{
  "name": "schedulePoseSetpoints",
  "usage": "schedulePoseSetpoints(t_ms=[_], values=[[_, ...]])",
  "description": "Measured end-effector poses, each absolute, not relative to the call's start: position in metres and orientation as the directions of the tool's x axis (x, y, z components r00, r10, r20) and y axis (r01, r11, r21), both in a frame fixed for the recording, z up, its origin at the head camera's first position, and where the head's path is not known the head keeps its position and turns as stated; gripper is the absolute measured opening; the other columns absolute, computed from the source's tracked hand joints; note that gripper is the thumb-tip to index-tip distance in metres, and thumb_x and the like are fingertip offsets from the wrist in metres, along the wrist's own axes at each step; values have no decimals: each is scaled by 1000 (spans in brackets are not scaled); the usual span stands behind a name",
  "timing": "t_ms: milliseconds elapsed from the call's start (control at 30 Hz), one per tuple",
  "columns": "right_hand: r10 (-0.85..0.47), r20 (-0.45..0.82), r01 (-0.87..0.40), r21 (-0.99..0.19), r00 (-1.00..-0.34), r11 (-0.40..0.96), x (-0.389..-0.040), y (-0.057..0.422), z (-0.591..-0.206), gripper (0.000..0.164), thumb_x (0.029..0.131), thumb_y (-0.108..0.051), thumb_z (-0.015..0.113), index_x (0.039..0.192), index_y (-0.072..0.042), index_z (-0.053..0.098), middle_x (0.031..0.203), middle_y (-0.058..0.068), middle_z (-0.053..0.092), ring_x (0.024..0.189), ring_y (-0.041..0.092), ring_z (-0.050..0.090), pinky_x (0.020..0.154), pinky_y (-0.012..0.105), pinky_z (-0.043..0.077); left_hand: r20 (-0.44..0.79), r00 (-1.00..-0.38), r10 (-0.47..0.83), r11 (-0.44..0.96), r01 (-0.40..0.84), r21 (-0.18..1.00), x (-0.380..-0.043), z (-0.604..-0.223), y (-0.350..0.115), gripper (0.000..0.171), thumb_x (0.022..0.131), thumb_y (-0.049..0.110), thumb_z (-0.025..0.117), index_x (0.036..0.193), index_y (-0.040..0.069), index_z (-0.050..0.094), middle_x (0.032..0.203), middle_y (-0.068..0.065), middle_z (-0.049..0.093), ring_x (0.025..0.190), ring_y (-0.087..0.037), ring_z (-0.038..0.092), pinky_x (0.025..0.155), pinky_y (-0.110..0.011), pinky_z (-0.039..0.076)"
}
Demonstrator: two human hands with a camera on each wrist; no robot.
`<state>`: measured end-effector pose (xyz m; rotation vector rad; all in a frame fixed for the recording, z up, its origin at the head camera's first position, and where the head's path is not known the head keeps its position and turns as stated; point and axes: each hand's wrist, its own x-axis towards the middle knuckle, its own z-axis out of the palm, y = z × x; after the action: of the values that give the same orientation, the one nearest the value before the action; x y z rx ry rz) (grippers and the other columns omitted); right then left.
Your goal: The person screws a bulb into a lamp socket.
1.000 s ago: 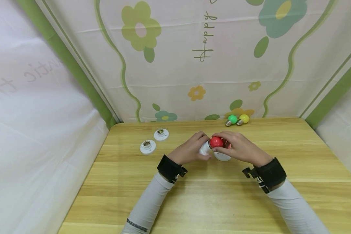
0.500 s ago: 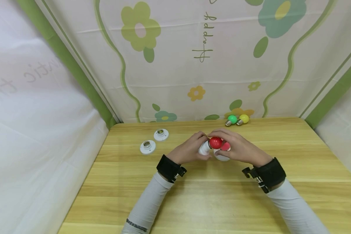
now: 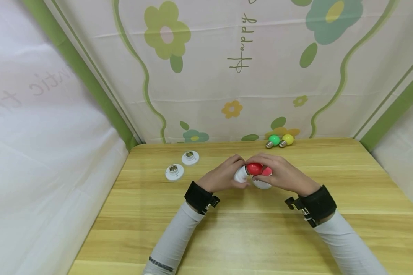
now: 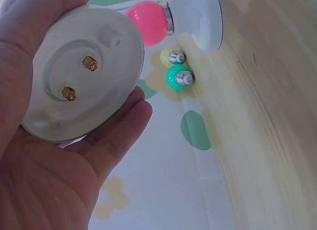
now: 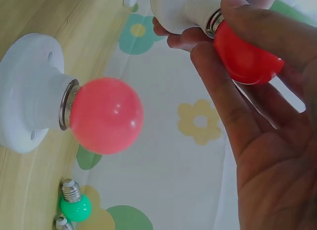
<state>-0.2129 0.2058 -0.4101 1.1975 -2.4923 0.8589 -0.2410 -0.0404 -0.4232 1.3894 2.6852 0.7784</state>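
Observation:
My left hand (image 3: 223, 175) grips a white round lamp socket (image 4: 89, 111) by its edge; in the left wrist view its underside with two brass screws shows. My right hand (image 3: 282, 173) pinches a red bulb (image 5: 245, 54) between thumb and fingers. The bulb's metal base sits at the mouth of the held socket, tilted toward the right, with a strip of its metal thread showing. Just beyond, a pink bulb (image 5: 106, 116) stands in a second white socket (image 5: 29, 96) on the table, partly hidden by my right hand in the head view.
Two more white sockets (image 3: 174, 172) without bulbs lie on the wooden table (image 3: 213, 236) at left. A green bulb (image 3: 274, 140) and a yellow bulb (image 3: 288, 139) lie at the back edge, against a flower-printed cloth (image 3: 199, 76).
The fingers of my right hand have shifted around the red bulb. My left hand and the socket have stayed nearly in place.

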Motion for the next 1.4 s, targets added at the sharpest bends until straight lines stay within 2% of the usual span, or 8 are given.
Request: schedulePoseSetpoints(t_ms=[333, 700, 1033, 1233, 1400], values=[[-625, 459, -775, -393, -632, 495, -213, 206, -411, 50, 84, -8, 90, 131, -4, 71, 127, 11, 75, 113, 26, 75, 87, 39, 65, 217, -590, 778, 470, 775, 423, -241, -423, -40, 55, 92, 30, 85, 132, 0, 63, 125, -8, 59, 106, -14, 58, 90, -16, 53], [-629, 471, -786, -377, -619, 491, -213, 205, -412, 48, 84, -10, 91, 127, -2, 72, 121, 12, 77, 105, 23, 76, 82, 36, 65, 203, -582, 787, 474, 782, 403, -240, -423, -40, 53, 92, 28, 85, 132, 0, 63, 126, -8, 58, 107, -14, 57, 90, -15, 52], [-625, 445, -767, -378, -642, 518, -212, 204, -411, 48, 85, -15, 91, 127, 0, 72, 116, 12, 78, 97, 19, 76, 78, 32, 65, 213, -566, 797, 457, 794, 400, -240, -423, -40, 51, 92, 25, 85, 129, -1, 64, 126, -10, 59, 108, -16, 58, 91, -19, 53], [-623, 443, -765, -377, -645, 523, -211, 204, -412, 44, 87, -13, 89, 126, 1, 72, 113, 13, 78, 95, 19, 76, 75, 30, 64, 219, -561, 798, 450, 797, 402, -241, -425, -40, 48, 92, 24, 85, 127, -1, 65, 125, -10, 59, 106, -16, 58, 90, -17, 52], [-618, 423, -749, -378, -663, 544, -211, 203, -411, 43, 89, -18, 88, 124, 1, 72, 110, 11, 79, 91, 16, 75, 73, 27, 63, 207, -567, 797, 458, 791, 404, -242, -427, -39, 48, 91, 25, 85, 127, 0, 65, 124, -8, 59, 107, -14, 58, 90, -15, 51]])
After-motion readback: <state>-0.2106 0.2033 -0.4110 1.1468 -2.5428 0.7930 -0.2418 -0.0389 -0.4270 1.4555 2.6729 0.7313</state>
